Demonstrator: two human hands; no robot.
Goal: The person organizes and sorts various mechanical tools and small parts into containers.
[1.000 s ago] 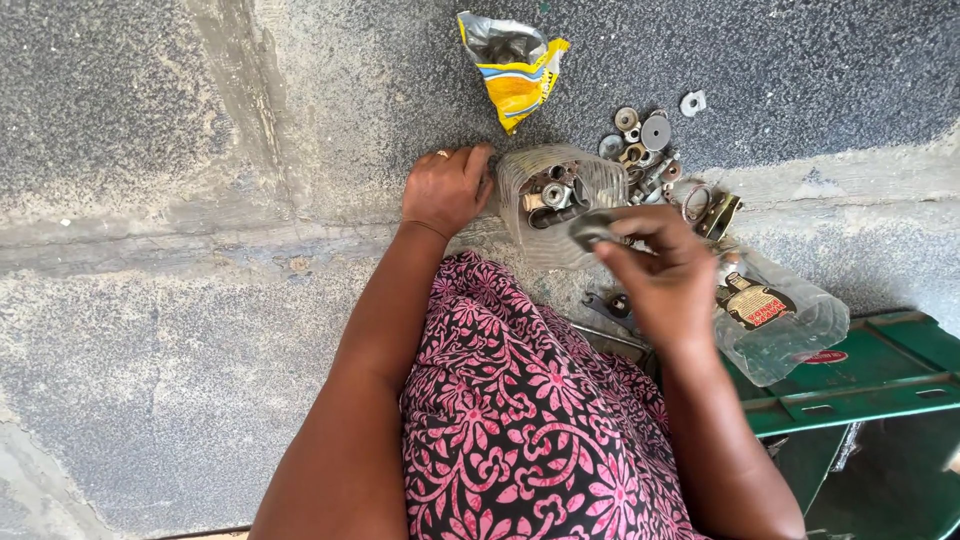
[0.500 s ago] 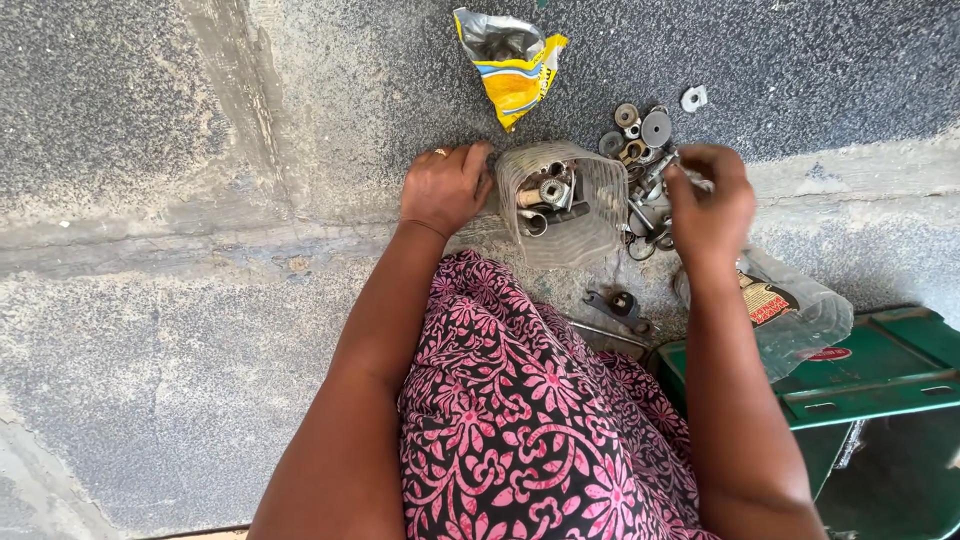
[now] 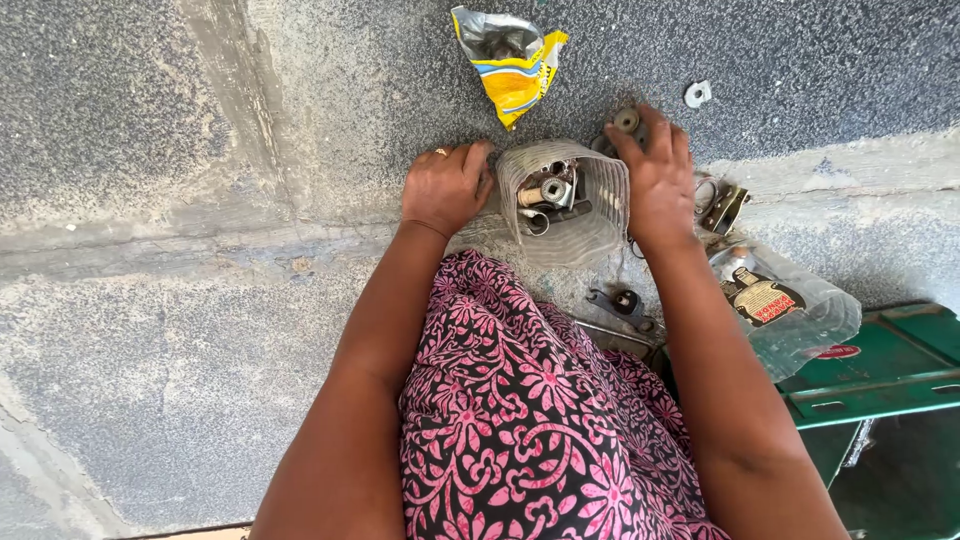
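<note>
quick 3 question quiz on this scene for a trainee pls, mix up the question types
1. True or false: the left hand rests against the side of the clear plastic container.
2. What lies in the container? A) metal parts B) coins C) fruit
3. Fill in: beyond the container, an opened ______ packet lies on the concrete.

Key
1. True.
2. A: metal parts, round and tubular pieces.
3. Yellow. The right hand is at the container's other side, fingertips by the loose washers.
</note>
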